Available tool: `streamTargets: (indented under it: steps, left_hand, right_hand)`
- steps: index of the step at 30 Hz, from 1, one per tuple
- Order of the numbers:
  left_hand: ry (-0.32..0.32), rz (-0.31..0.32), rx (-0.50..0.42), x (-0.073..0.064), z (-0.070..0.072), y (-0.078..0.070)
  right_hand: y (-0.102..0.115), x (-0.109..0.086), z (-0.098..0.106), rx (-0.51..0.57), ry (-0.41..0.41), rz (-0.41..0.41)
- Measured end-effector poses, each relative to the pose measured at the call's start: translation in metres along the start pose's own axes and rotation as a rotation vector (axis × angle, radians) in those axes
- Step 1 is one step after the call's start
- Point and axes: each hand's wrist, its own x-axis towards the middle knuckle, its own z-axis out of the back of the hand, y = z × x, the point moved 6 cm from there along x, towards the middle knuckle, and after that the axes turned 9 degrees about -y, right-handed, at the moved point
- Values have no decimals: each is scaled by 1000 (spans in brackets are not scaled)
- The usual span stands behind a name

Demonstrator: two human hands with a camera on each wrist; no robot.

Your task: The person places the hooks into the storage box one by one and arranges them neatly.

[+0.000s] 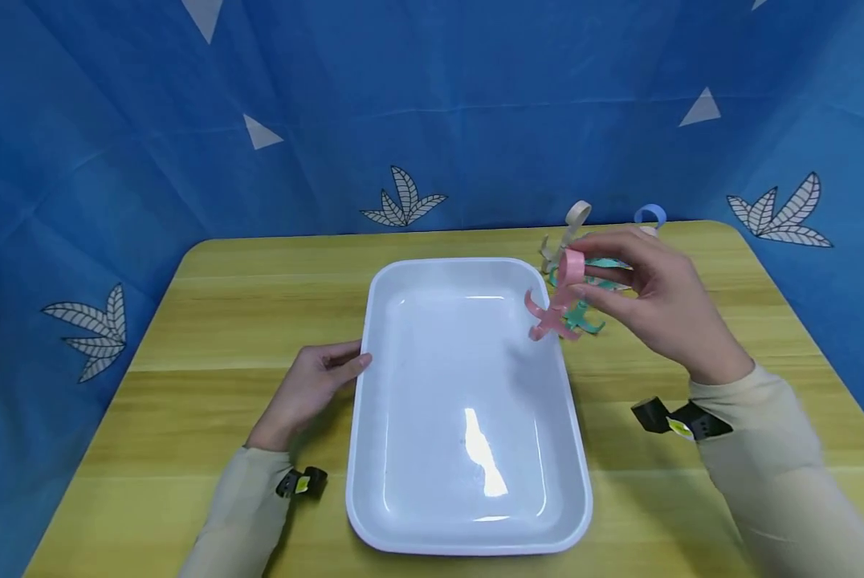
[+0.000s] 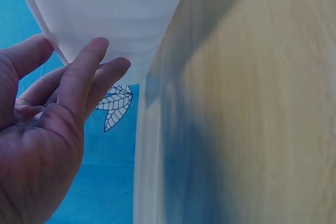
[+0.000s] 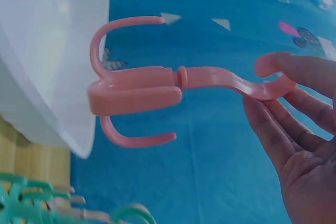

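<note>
A pink four-prong hanging hook [image 1: 569,277] is pinched by its curved top between the thumb and fingers of my right hand [image 1: 663,301]. Its prongs hang over the right rim of a deep white tray [image 1: 468,549]. In the right wrist view, the prongs of the pink hook [image 3: 137,98] curl back toward its stem beside the tray wall [image 3: 26,72]. My left hand [image 1: 307,393] grips the tray's left rim. Seen from the left wrist, the thumb lies at the rim and the other fingers of the left hand [image 2: 58,114] are against the outer wall.
Behind and below my right hand lie more hooks: a green hook [image 1: 580,319], a whitish hook [image 1: 576,215] and a blue hook [image 1: 650,212], partly hidden. The wood-grain table [image 1: 258,297] ends at a blue patterned cloth [image 1: 475,160].
</note>
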Motion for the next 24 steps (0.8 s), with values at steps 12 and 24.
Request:
streamTargets:
  steps: [12,24]
  left_hand:
    - [18,0,-1,1,1,-1]
    - [32,-2,24,2,-2,-2]
  right_hand:
    - [-21,29,-55,145,149,-114]
    - [-30,43,-85,67,179,-171]
